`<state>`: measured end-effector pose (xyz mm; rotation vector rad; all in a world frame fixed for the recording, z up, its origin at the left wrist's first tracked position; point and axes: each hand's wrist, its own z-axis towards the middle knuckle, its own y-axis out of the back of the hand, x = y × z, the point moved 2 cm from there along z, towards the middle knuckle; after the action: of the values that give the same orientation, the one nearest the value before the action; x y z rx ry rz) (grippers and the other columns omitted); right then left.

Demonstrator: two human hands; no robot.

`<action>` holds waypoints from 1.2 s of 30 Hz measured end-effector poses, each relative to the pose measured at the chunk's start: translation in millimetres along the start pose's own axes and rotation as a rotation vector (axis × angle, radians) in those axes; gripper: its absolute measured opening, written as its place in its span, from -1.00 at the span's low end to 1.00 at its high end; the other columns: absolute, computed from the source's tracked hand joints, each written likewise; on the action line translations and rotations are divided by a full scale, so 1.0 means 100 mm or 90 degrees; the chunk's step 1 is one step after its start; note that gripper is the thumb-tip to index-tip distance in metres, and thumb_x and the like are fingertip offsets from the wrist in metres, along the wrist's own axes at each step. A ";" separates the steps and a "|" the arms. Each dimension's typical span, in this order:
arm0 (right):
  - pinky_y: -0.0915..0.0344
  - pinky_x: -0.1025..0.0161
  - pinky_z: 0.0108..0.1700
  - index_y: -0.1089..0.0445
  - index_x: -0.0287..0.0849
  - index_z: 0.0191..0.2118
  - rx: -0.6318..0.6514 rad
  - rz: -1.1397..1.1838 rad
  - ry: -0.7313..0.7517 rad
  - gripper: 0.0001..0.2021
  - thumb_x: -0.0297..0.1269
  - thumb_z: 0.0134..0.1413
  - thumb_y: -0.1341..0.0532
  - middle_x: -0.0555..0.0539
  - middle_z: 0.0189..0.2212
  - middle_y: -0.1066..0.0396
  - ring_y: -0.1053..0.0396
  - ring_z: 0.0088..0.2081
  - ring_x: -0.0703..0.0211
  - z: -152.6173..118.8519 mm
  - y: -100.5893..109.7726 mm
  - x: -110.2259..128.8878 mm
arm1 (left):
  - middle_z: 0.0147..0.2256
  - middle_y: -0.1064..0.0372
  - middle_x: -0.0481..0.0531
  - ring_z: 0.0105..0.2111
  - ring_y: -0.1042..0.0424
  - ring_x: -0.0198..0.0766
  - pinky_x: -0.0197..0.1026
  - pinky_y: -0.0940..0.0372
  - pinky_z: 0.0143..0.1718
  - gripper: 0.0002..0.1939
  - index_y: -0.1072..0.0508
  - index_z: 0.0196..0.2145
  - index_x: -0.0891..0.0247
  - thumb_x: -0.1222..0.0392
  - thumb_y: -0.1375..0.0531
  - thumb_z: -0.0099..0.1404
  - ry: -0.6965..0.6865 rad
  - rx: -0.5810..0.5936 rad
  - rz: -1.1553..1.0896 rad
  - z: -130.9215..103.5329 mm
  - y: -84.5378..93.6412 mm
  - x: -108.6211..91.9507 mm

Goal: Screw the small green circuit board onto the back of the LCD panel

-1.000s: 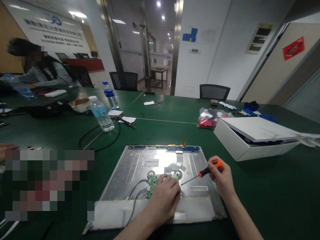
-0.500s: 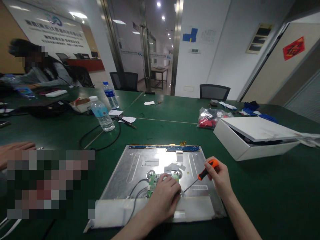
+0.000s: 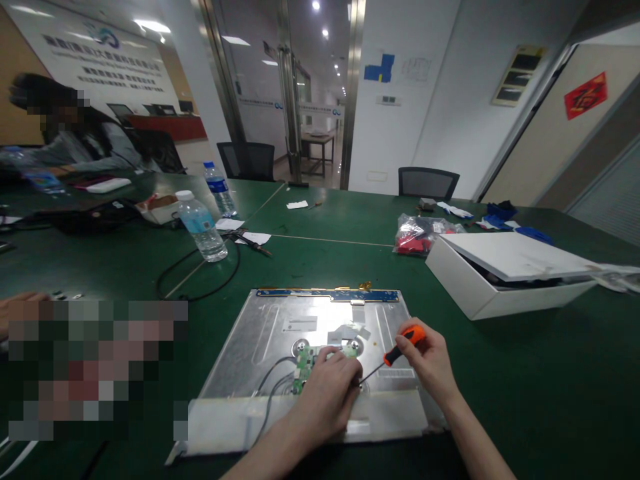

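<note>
Two hands work on a small green board on a metal panel.

The left hand presses flat on the green board. The right hand grips an orange screwdriver; its tip seems to touch the metal panel beside the board. Farther back on the green counter stand a white box and a water bottle.

Green table bears a metal display panel, white box, two water bottles, black cable, red parts bag, paper slips.
</note>
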<state>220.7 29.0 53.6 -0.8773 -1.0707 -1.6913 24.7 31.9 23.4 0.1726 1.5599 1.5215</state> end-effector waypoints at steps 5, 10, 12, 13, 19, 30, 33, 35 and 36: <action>-0.14 0.34 -0.49 -0.33 -0.17 -0.46 0.019 -0.058 0.015 -0.74 -0.09 0.09 -0.19 0.04 -0.59 -0.27 -0.19 -0.55 0.28 -0.02 -0.05 0.01 | -0.39 -0.34 -0.03 -0.31 -0.32 -0.17 -0.01 -0.09 -0.02 -0.81 -0.26 -0.35 0.22 0.44 -0.11 0.09 0.009 0.001 -0.003 0.00 -0.01 0.02; -0.17 0.34 -0.48 -0.32 -0.15 -0.43 0.048 -0.101 0.017 -0.77 -0.11 0.09 -0.18 0.04 -0.57 -0.31 -0.25 -0.53 0.26 -0.02 -0.07 0.04 | -0.39 -0.35 -0.03 -0.31 -0.32 -0.17 -0.01 -0.10 -0.03 -0.80 -0.25 -0.35 0.22 0.45 -0.09 0.08 0.003 -0.003 -0.012 0.00 -0.02 0.03; -0.15 0.36 -0.50 -0.31 -0.14 -0.38 0.067 -0.147 0.038 -0.80 -0.11 0.09 -0.20 0.06 -0.59 -0.31 -0.24 -0.56 0.29 -0.02 -0.08 0.10 | -0.40 -0.34 -0.02 -0.31 -0.32 -0.17 -0.01 -0.10 -0.03 -0.80 -0.25 -0.35 0.22 0.46 -0.09 0.08 0.004 -0.010 -0.018 0.00 -0.03 0.03; -0.14 0.36 -0.50 -0.30 -0.14 -0.35 0.081 -0.173 0.055 -0.81 -0.12 0.09 -0.20 0.08 -0.60 -0.32 -0.23 -0.57 0.30 -0.01 -0.08 0.14 | -0.40 -0.35 -0.02 -0.31 -0.32 -0.16 0.00 -0.10 -0.02 -0.79 -0.25 -0.35 0.22 0.46 -0.09 0.07 0.005 -0.012 -0.021 0.01 -0.04 0.03; -0.07 0.35 -0.44 -0.26 -0.13 -0.29 0.266 -0.371 0.190 -0.84 -0.19 0.09 -0.22 0.06 -0.52 -0.39 -0.27 -0.52 0.29 0.12 -0.13 0.54 | -0.38 -0.36 -0.01 -0.29 -0.33 -0.15 0.01 -0.11 -0.01 -0.79 -0.26 -0.34 0.22 0.46 -0.09 0.07 -0.005 -0.026 -0.034 0.00 -0.06 0.05; 0.11 0.29 -0.46 -0.25 -0.13 -0.30 0.424 -0.531 0.227 -0.88 -0.22 0.14 -0.19 0.04 -0.42 -0.40 -0.25 -0.45 0.27 0.27 -0.22 1.04 | -0.26 -0.39 0.03 -0.18 -0.34 -0.10 0.04 -0.11 0.01 -0.77 -0.31 -0.28 0.21 0.45 -0.08 0.10 -0.026 -0.045 -0.043 -0.02 -0.09 0.07; 0.09 0.30 -0.45 -0.25 -0.13 -0.30 0.431 -0.514 0.201 -0.88 -0.26 0.12 -0.21 0.05 -0.40 -0.40 -0.24 -0.43 0.29 0.27 -0.16 1.02 | -0.32 -0.38 0.01 -0.23 -0.34 -0.13 0.01 -0.11 -0.01 -0.76 -0.29 -0.29 0.21 0.46 -0.07 0.09 -0.025 -0.034 -0.034 -0.02 -0.08 0.07; 0.08 0.31 -0.44 -0.25 -0.13 -0.30 0.434 -0.504 0.192 -0.88 -0.27 0.11 -0.22 0.06 -0.40 -0.39 -0.24 -0.43 0.29 0.28 -0.12 0.98 | -0.35 -0.37 -0.01 -0.26 -0.33 -0.14 0.00 -0.12 -0.04 -0.77 -0.27 -0.31 0.22 0.46 -0.07 0.08 -0.024 -0.030 -0.032 -0.02 -0.08 0.06; 0.08 0.31 -0.44 -0.25 -0.13 -0.30 0.436 -0.502 0.190 -0.88 -0.27 0.10 -0.23 0.06 -0.40 -0.39 -0.24 -0.43 0.29 0.29 -0.11 0.96 | -0.36 -0.36 -0.01 -0.26 -0.33 -0.14 -0.01 -0.12 -0.05 -0.78 -0.26 -0.32 0.22 0.46 -0.07 0.08 -0.024 -0.029 -0.032 -0.02 -0.08 0.07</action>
<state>181.9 26.8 147.0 0.2771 -1.7519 -1.7659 23.0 32.9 13.1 0.1338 1.4882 1.5047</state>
